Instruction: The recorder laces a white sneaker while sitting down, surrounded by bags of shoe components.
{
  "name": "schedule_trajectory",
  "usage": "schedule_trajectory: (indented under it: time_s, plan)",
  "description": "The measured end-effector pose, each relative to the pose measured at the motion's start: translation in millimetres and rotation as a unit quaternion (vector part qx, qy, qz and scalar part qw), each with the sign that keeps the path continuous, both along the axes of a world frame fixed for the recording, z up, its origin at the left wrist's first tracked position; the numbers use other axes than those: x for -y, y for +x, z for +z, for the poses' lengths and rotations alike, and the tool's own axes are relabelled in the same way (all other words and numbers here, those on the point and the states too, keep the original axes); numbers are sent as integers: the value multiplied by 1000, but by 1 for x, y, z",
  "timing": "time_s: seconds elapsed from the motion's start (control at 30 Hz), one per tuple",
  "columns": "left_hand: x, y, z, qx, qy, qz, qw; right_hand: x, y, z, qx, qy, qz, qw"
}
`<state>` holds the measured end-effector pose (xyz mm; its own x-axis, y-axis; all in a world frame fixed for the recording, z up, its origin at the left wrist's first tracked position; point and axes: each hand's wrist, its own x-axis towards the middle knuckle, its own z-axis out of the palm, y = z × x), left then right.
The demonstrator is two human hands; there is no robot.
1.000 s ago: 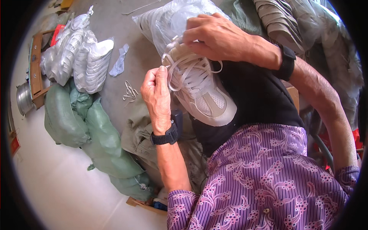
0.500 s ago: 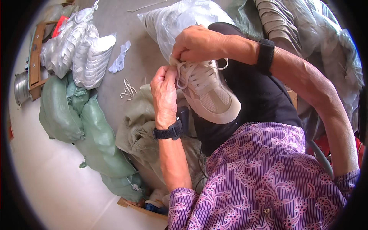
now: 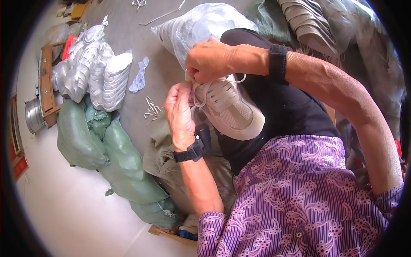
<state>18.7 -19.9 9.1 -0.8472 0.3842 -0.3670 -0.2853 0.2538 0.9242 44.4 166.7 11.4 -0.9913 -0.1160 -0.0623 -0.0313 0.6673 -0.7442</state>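
A white sneaker (image 3: pixel 233 113) rests on my lap, toe pointing toward me, with white laces (image 3: pixel 214 92) threaded across its top. My left hand (image 3: pixel 180 113) is at the shoe's left side, fingers pinched on a lace end near the collar. My right hand (image 3: pixel 212 60) comes over the top of the shoe, fist closed on the laces at its upper end. Both wrists wear black bands. The heel of the shoe is hidden behind my hands.
Clear plastic bags of white shoe soles (image 3: pixel 92 73) lie at the left, green sacks (image 3: pixel 98 145) below them. A clear bag of white shoes (image 3: pixel 201 25) sits behind my hands. Stacked grey soles (image 3: pixel 310 21) are at upper right. A metal pot (image 3: pixel 33 115) stands far left.
Both hands have closed in together at the top of the sneaker. The loose lace loops seen earlier are drawn tighter, and the shoe has shifted slightly on my lap.
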Motion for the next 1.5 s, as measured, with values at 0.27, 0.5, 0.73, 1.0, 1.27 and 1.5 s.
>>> schedule_trajectory:
  time_s: [0.27,0.5,0.73,1.0,1.27,1.5]
  plan:
    - [-15,-5,17,-14,19,-41,999,-75,25,-32,-142,231,-46,962]
    - [-5,-13,3,33,58,-12,998,-73,39,-33,-112,154,-62,980]
    - [2,-12,9,90,72,54,992,-57,30,-40,-173,121,-61,976]
    - [-52,5,43,-331,-184,-89,921,-63,35,-42,-161,93,-134,973]
    - [-77,-3,22,-245,-249,-288,892,-58,52,-35,-138,86,-54,985]
    - [-96,-15,29,-111,-317,-352,874,-46,47,-50,-142,96,-66,983]
